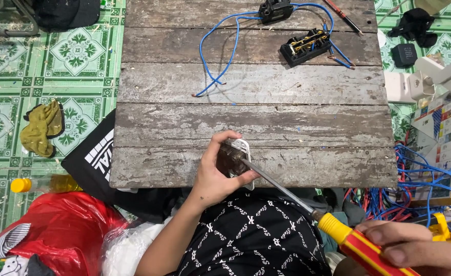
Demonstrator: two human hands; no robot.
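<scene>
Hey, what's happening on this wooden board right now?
A person sits at a worn plank table. The left hand holds a small white-edged socket part at the near edge. The right hand grips a red and yellow screwdriver, whose shaft reaches into that part. Farther back lie two black sockets joined by blue wire, and a second, thin screwdriver.

I see rough, weathered grey wood in the table (256,122). My screwdriver (338,232) has a glossy red-and-yellow plastic handle and a dull metal shaft. The switch housing (235,156) looks like smooth white plastic.
</scene>
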